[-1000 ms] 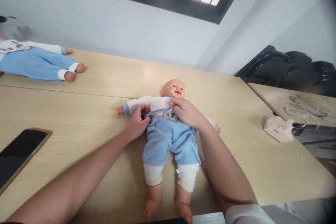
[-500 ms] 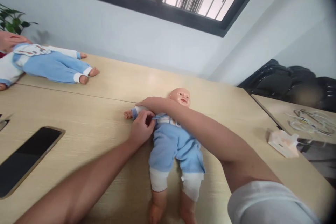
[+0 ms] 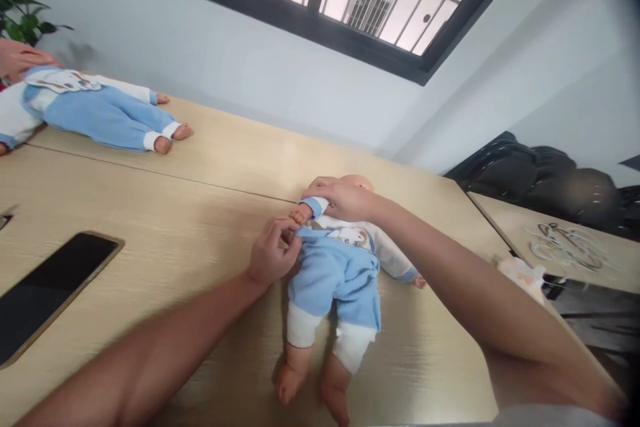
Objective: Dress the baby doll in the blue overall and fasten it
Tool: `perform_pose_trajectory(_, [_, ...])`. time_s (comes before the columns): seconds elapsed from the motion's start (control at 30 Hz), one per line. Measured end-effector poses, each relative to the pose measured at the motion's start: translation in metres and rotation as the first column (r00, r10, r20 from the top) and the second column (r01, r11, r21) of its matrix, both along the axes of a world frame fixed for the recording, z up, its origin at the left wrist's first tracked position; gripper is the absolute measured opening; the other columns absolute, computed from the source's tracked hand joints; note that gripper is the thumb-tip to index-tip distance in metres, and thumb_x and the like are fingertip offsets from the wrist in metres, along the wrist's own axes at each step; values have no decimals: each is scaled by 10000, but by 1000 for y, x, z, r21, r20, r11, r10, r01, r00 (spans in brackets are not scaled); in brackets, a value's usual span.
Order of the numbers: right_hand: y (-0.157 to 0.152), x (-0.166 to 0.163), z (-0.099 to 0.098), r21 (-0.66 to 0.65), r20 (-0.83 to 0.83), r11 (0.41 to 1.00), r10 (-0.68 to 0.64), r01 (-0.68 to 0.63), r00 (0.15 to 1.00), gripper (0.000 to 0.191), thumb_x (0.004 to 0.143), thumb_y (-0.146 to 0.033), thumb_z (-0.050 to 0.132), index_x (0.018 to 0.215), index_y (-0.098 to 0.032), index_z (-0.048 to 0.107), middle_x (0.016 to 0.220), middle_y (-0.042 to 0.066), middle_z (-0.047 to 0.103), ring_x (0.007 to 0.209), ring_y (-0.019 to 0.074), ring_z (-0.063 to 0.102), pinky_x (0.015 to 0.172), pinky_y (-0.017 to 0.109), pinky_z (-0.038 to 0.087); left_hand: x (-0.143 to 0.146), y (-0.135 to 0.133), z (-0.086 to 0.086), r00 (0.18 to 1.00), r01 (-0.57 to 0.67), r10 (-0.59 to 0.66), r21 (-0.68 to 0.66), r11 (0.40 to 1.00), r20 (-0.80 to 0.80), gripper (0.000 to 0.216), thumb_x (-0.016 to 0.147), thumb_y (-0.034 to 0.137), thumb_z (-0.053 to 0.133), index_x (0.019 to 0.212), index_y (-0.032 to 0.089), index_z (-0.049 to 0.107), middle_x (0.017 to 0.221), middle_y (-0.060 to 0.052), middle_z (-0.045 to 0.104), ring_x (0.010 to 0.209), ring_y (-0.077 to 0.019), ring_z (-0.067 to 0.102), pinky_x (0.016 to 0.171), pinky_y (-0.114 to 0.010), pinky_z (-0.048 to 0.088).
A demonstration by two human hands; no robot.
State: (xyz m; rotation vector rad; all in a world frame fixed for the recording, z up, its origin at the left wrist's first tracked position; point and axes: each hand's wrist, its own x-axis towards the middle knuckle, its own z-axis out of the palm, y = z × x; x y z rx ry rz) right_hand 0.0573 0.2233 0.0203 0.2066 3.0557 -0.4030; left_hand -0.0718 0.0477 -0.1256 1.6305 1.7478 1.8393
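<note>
A baby doll (image 3: 333, 267) lies on its back on the table, dressed in a white top and blue trousers with white cuffs and a cartoon animal on the chest. My left hand (image 3: 273, 252) pinches the blue trousers' upper edge at the doll's side, close to the doll's small hand (image 3: 301, 213). Across the doll's upper body reaches my right hand (image 3: 343, 199), its fingers closed round the white sleeve (image 3: 319, 204) of that arm. My right hand and wrist cover most of the doll's head (image 3: 359, 181). The trouser legs sit pushed up, baring the feet.
A second doll (image 3: 100, 113) in matching clothes lies at the back left, near a plant (image 3: 25, 17). A phone (image 3: 55, 287) rests on the left of the table (image 3: 210, 160). At the right are a small white box (image 3: 523, 277), coiled cables (image 3: 565, 247) and black chairs (image 3: 530, 170).
The doll's arm, stretched out sideways before, is now bent in over its side with my right hand on the sleeve. My left hand stays at the trousers' edge. The view has tilted slightly.
</note>
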Motion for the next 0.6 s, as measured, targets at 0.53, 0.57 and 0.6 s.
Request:
perform_pose_trajectory(0.53, [-22, 3, -7, -126, 81, 989, 82, -72, 993, 495, 763, -14, 571, 1200, -195, 716, 1181, 115, 682, 1100, 254, 621, 987, 402, 483, -18, 25, -16, 867, 261, -161, -153, 953, 472, 176, 914, 321, 628, 1050, 229, 565, 888, -7, 699, 791, -173, 701, 737, -295, 549])
perform_pose_trajectory(0.57, [-26, -1, -8, -175, 88, 983, 80, -64, 993, 433, 802, -47, 566, 1180, -190, 721, 1188, 116, 684, 1114, 253, 620, 1009, 404, 474, -19, 26, -15, 866, 260, -154, -167, 951, 476, 188, 907, 337, 642, 1045, 230, 572, 844, 1, 698, 758, -173, 702, 711, -289, 542])
perform_pose_trajectory(0.6, [-31, -5, -9, -231, 89, 972, 65, -43, 994, 350, 858, -95, 551, 1149, -182, 726, 1183, 117, 688, 1122, 248, 620, 1025, 401, 465, -20, 25, -13, 860, 264, -150, -172, 949, 488, 202, 904, 354, 649, 1045, 230, 574, 809, 7, 695, 727, -174, 702, 679, -281, 534])
